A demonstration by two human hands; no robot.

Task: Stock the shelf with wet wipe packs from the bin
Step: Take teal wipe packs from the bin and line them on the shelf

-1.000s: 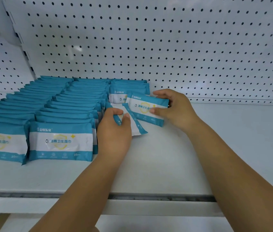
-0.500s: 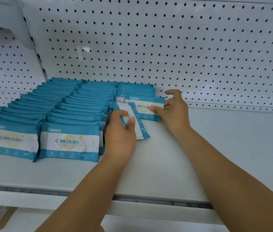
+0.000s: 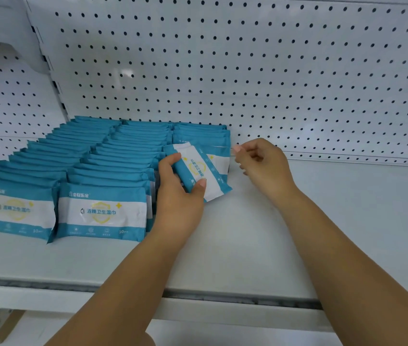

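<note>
Three rows of packs (image 3: pixel 113 156) on the shelf (image 3: pixel 247 245); my left grip (image 3: pixel 180 196) holds one pack (image 3: pixel 204 171), right grip (image 3: pixel 262 166) loose, seemingly empty.

One wide-angle camera sits on my head, facing forward and down, close over the shelf (image 3: pixel 247 240). The pegboard (image 3: pixel 247 71) fills 12 o'clock; my left hand (image 3: pixel 178 196) and right hand (image 3: pixel 262 168) lie near centre, arms entering from 6 o'clock.

The left hand (image 3: pixel 180 198) covers part of the tilted pack (image 3: pixel 198 168).
</note>
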